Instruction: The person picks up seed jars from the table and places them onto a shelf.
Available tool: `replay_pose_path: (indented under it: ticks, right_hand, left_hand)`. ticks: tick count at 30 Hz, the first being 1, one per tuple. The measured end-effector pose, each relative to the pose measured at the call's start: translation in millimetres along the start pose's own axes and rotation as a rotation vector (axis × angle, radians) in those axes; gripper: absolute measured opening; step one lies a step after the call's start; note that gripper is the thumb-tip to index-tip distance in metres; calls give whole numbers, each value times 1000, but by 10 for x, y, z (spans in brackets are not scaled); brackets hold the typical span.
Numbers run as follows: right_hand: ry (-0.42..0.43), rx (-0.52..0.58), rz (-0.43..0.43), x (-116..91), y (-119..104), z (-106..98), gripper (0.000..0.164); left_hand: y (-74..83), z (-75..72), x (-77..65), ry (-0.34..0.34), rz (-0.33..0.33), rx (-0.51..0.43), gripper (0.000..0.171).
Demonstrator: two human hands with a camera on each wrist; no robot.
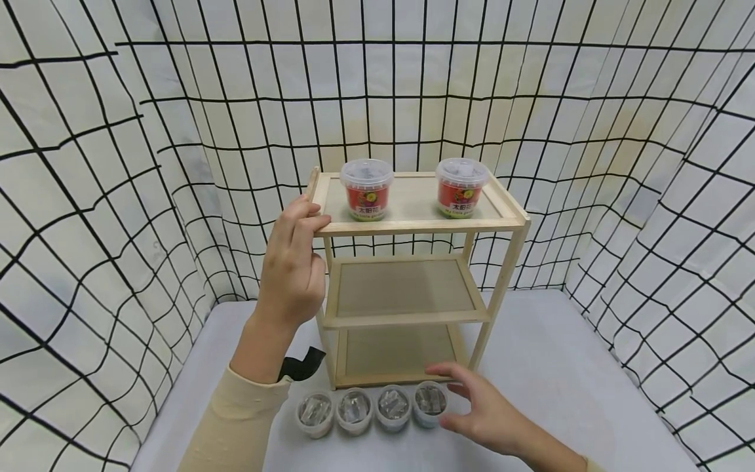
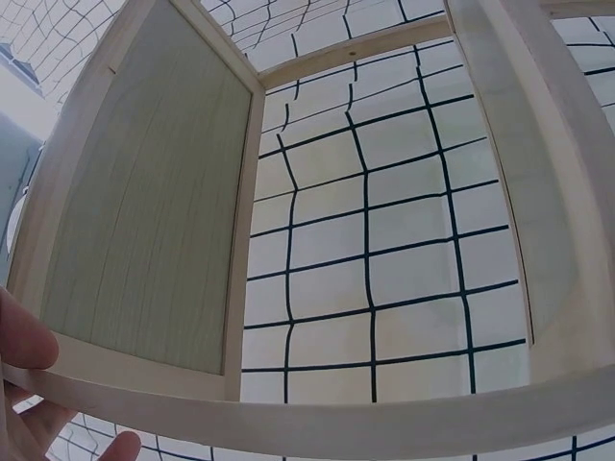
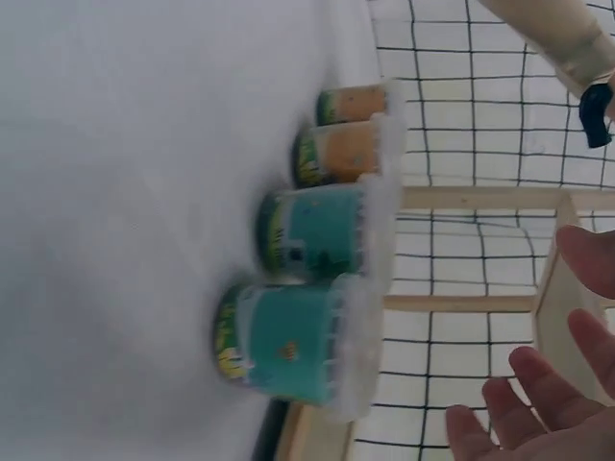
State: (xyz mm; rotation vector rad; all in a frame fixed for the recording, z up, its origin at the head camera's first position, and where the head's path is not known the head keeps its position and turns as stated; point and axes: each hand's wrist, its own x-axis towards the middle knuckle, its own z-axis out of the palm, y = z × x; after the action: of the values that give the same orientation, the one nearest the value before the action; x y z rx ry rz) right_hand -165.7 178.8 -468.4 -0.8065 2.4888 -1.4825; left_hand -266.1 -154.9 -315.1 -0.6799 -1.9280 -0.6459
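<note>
My left hand (image 1: 293,259) grips the top left corner of a three-tier wooden shelf rack (image 1: 421,227); in the left wrist view its thumb (image 2: 27,331) lies against the frame. On the top shelf stand two clear-lidded tubs with red labels, a left tub (image 1: 367,190) and a right tub (image 1: 461,188). My right hand (image 1: 480,410) hovers beside the rightmost small lidded tub (image 1: 430,404) in a row before the rack, thumb and fingers apart, holding nothing. In the right wrist view, the nearest teal tub (image 3: 288,344) lies a little away from the spread fingers.
Several small tubs line up on the white tabletop (image 1: 542,393), including the leftmost tub (image 1: 314,414). The rack's middle shelf (image 1: 407,286) and bottom shelf (image 1: 401,351) hold nothing. Black wire mesh (image 1: 413,85) over pale cloth surrounds the table on three sides.
</note>
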Motion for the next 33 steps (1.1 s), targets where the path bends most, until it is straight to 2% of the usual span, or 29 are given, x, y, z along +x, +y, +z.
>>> replay_pose_path:
  ticks: [5,13,20,27,33]
  right_hand:
    - [27,-55,-26,-20,177,25,75]
    - [20,-30,-43,-24,419,93,74]
    - [0,-16,34,14,576,149,76]
    - [-14,-11,68,52,684,204,75]
    - [12,-15,94,86,722,245,70]
  left_hand:
    - [-5,4,-6,6,-3,0,54]
    - [-7,11,-7,-1,-5,4,54]
    - [-4,7,-6,-6,-10,3,54]
    - [3,3,1,-5,-8,2,54]
    - [6,1,5,-6,-9,0,54]
